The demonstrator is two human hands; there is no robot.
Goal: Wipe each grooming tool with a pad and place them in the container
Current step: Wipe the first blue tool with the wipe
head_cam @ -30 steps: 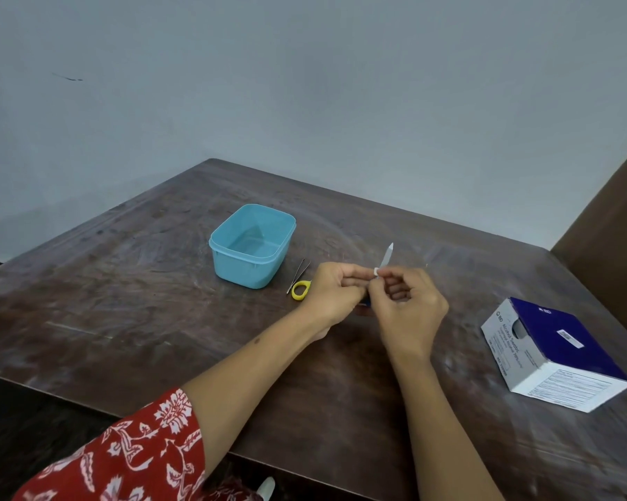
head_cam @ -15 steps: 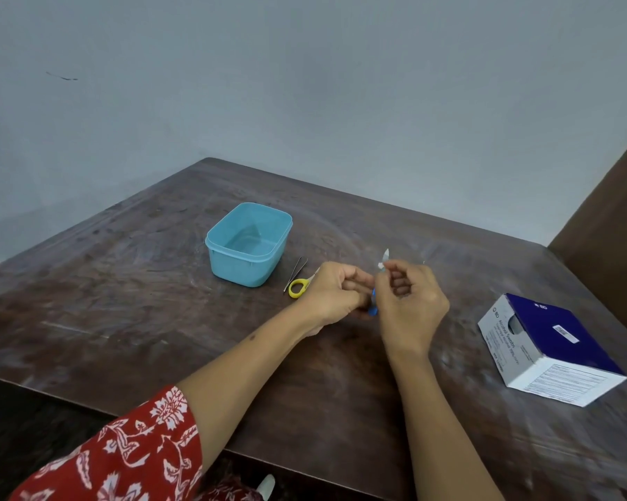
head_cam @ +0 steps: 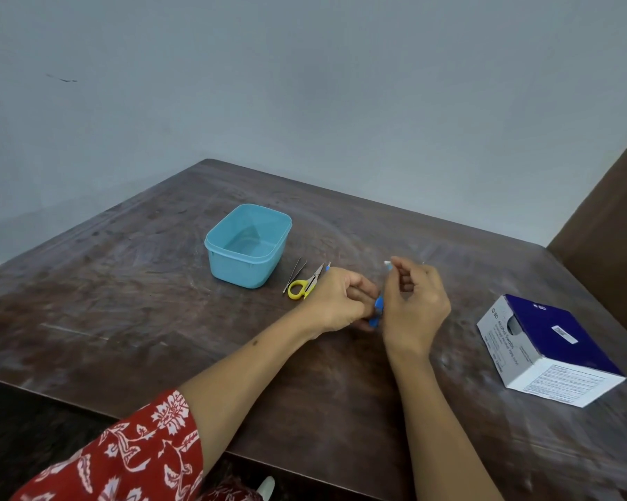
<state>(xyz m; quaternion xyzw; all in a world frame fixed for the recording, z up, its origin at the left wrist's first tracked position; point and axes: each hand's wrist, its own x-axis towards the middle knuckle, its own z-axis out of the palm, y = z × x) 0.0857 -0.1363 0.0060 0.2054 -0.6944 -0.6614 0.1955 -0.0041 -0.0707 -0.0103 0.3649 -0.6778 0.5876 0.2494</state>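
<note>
At the bottom of the frame a red floral sleeve (head_cam: pixel 124 450) leads up along the left forearm to the middle of the table (head_cam: pixel 88 320). There the left hand (head_cam: pixel 335 301) is curled with its grip closed around a blue-handled grooming tool (head_cam: pixel 377 312), only a short blue stretch of which shows between the two hands. Just right of it, the right hand (head_cam: pixel 415 305) is raised a little, thumb and forefinger pressed together on a small white pad (head_cam: pixel 387 263) at the tool's upper end. The tool's long axis appears to run from lower centre up toward the pad, steeply tilted, though most of it is hidden.

At the right edge lies a blue and white swab box (head_cam: pixel 546 348), well apart from the hands. Just beyond the left hand, yellow-handled scissors (head_cam: pixel 303 285) and thin tweezers (head_cam: pixel 294 275) lie side by side on the table, not yet wiped by the look of it. Beyond them, up and left of the hands, stands the open turquoise container (head_cam: pixel 248 244), which appears empty. The left hand is the nearer one to it, so the drop would likely go up-left over the scissors.
</note>
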